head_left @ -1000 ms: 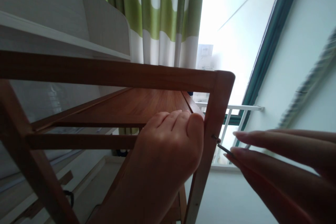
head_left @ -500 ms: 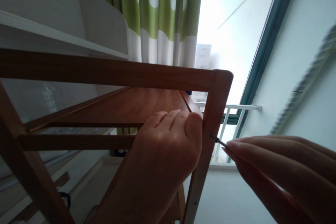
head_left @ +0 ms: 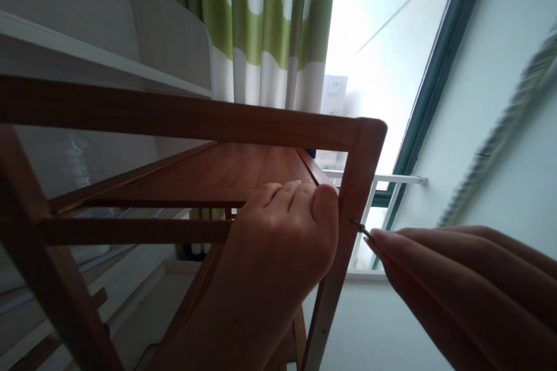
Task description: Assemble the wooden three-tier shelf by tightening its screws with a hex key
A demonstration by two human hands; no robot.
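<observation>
A brown wooden shelf rack [head_left: 261,125] fills the middle of the head view. My left hand [head_left: 282,232] is closed around its lower side rail [head_left: 139,232] beside the right post [head_left: 352,191]; the gripped stretch and my fingertips are hidden. My right hand [head_left: 439,272] comes in from the right, thumb and finger pinching a thin metal rod, like a hex key [head_left: 366,232]. The far end of that rod meets a small hole or screw head in the outer face of the post; which of the two, I cannot tell.
Behind the rack hang white and green curtains [head_left: 278,35] beside a bright window. A white railing [head_left: 400,178] stands at the window's foot. White furniture [head_left: 174,35] rises at left. A striped, blurred strip [head_left: 500,122] runs along the right wall. Another hole [head_left: 324,331] marks the post lower down.
My right hand and the thin rod have shifted slightly left, nearer the post. My left hand keeps its grip. The whole view has moved a little.
</observation>
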